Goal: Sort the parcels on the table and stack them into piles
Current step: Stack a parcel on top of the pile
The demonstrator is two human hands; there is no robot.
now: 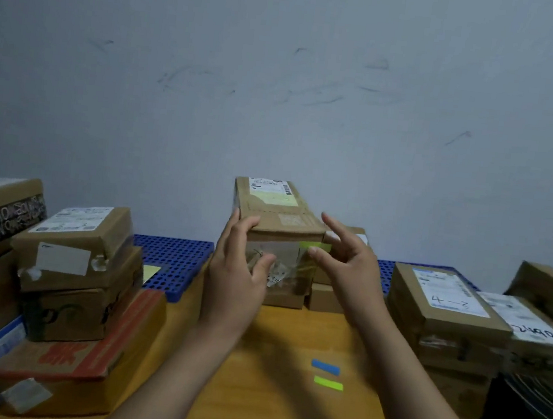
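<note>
Centre parcel is a long brown carton with a shipping label on top and a green tag on the near face. It sits at the back middle of the tabletop, resting on a lower box at the edge of the blue grid mat. Left hand: fingers fairly straight, tips laid on the carton's near left top corner, thumb spread apart in front of the taped face, so it is a contact, not a closed grip. Right hand: wide open, fingers splayed, just beside the near right corner; I cannot tell whether it touches the carton, and it holds nothing. Left pile and right pile stand on either side, well apart from the centre stack. Two small strips, blue and green, lie on the bare wood nearer the person. Handling judgement: corrugated board, stiff enough to take side pressure, though the near top edge looks creased and somewhat soft. The glossy tape on the front face is likely slippery, so plain cardboard is the better purchase. Weight is unknown; its length suggests using both hands. Best hold is probably with palms on the two long side walls, near the middle, thumbs over the top edge — this keeps it level and leaves the label readable for sorting. Risk: the carton overhangs its narrower base and could tip if nudged at one end.
</note>
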